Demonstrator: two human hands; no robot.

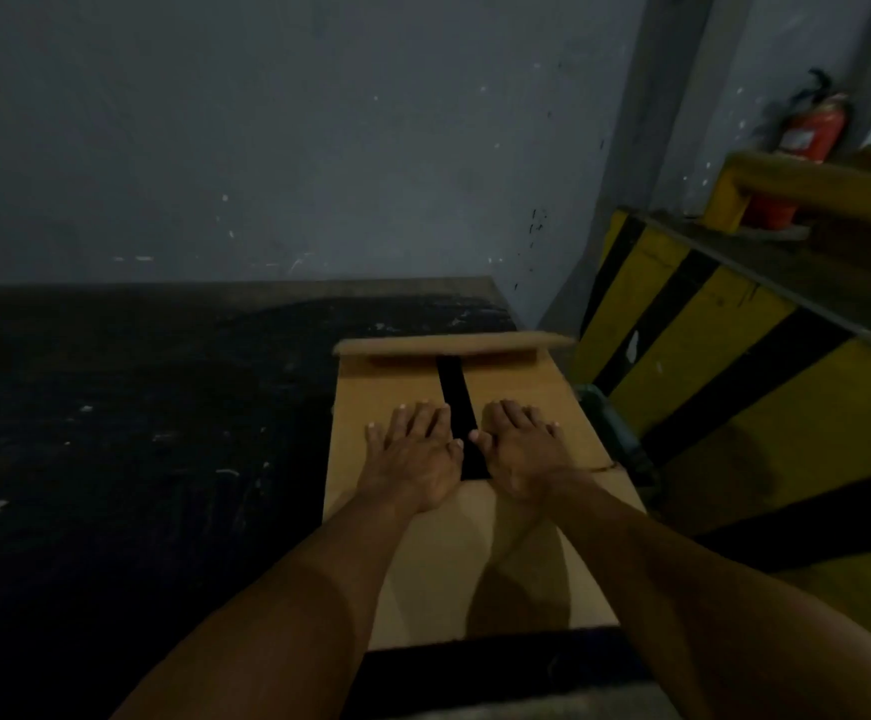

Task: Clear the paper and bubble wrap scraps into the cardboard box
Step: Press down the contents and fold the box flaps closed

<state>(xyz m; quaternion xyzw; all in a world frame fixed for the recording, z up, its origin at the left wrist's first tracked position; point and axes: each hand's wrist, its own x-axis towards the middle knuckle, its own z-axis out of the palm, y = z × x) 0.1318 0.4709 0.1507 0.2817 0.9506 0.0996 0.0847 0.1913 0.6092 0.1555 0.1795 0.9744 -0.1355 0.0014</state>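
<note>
A brown cardboard box (386,376) stands on the dark table (137,433) at its right end. Its two long top flaps are folded down, with a narrow dark gap between them. My left hand (415,452) lies flat on the left flap with fingers spread. My right hand (519,449) presses flat on the right flap beside it. The far end flap sticks up slightly at the back. The near flap hangs toward me under my forearms. The box's inside is hidden, and no paper or bubble wrap shows.
A grey wall rises behind the table. To the right stands a yellow-and-black striped barrier (709,356), with a red fire extinguisher (807,132) behind it. A dark green object (615,423) sits between box and barrier. Small white flecks dot the tabletop.
</note>
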